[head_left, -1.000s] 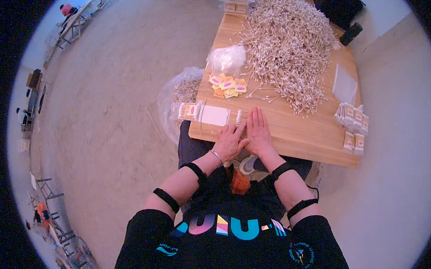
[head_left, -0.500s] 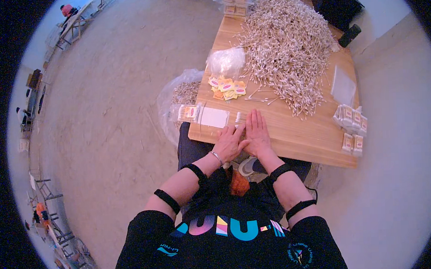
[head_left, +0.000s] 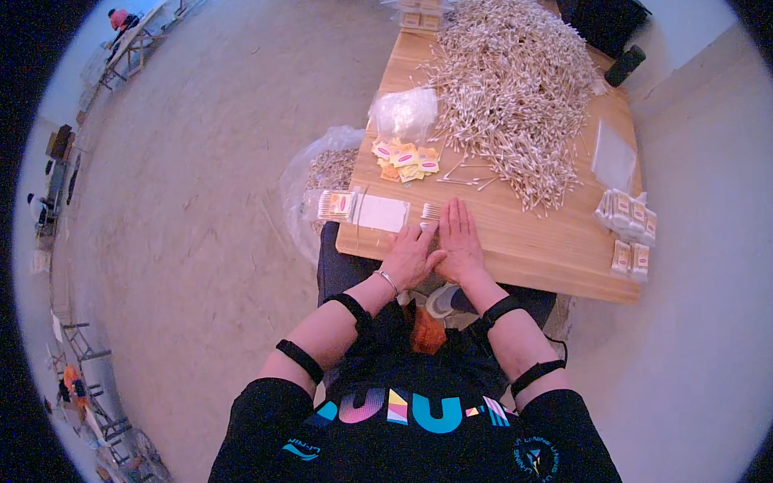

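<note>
Wooden table (head_left: 531, 236): swab bundle (head_left: 431, 213) seemingly under left grip (head_left: 412, 256)

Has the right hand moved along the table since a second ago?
No. The right hand lies flat near the table edge, beside the left hand, as before.

A heap of cotton swabs (head_left: 517, 84) covers the far wooden table (head_left: 540, 245), with small packets (head_left: 628, 220) stacked at its right edge.

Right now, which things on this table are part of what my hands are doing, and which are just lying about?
In hand:
left hand
right hand
small bundle of cotton swabs
clear flat packet

Lying about:
big heap of cotton swabs
yellow label cards
stacked filled packs
black bottle
</note>
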{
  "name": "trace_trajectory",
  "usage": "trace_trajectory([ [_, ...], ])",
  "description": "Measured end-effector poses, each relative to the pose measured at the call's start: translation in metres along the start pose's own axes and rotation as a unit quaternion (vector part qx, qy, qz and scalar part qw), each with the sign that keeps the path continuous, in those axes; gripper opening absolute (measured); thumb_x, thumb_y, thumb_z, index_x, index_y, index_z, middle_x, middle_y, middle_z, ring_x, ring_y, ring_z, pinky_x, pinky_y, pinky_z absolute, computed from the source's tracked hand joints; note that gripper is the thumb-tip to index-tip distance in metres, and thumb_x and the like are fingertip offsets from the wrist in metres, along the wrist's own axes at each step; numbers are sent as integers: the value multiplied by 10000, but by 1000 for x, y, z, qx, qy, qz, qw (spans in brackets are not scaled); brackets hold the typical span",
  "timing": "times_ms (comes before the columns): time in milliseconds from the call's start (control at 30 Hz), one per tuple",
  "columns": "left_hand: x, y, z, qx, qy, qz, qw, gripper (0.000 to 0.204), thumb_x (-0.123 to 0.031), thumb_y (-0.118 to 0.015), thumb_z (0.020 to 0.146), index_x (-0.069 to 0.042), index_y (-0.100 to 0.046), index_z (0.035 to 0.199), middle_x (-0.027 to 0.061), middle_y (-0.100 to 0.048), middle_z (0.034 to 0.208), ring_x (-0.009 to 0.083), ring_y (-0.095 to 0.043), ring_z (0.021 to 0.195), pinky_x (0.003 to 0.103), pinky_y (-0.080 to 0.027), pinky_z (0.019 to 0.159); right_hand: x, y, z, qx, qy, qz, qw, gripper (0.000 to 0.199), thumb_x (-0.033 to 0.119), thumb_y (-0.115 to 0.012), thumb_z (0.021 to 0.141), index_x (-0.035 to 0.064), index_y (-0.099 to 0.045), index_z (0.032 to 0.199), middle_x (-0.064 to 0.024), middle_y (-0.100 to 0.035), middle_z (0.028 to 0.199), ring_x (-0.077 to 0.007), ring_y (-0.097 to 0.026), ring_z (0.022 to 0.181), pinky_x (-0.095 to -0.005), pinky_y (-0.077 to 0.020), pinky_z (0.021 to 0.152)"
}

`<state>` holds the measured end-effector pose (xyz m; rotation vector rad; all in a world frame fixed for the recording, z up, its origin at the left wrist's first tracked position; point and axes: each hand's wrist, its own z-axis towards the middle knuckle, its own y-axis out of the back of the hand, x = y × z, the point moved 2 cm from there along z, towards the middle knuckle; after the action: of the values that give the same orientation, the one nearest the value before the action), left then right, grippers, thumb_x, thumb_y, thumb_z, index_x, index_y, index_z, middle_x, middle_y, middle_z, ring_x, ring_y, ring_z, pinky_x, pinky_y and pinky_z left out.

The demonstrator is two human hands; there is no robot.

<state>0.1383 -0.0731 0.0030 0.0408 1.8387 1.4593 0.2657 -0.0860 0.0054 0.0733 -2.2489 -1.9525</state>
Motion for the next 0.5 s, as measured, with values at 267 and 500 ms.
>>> trace_trajectory([
  [267, -4, 4, 8, 25, 38, -3, 999, 635, -453, -502, 855, -110, -315, 1356, 187, -514, 1125, 345, -487, 1046, 483, -364, 871, -2, -9, 1, -29, 0, 15, 999, 798, 324, -475, 790, -62, -129, 1397, -235, -63, 1480, -356, -38, 1384, -433, -36, 1129],
  [500, 1, 5, 7, 21, 24, -20, 999, 602, -406, -510, 857, -107, -328, 1347, 187, -512, 1122, 361, -481, 1062, 503, -374, 860, 1, -9, 2, -23, 0, 19, 1000, 779, 317, -456, 802, -61, -125, 1397, -239, -72, 1477, -359, -45, 1382, -434, -40, 1128],
])
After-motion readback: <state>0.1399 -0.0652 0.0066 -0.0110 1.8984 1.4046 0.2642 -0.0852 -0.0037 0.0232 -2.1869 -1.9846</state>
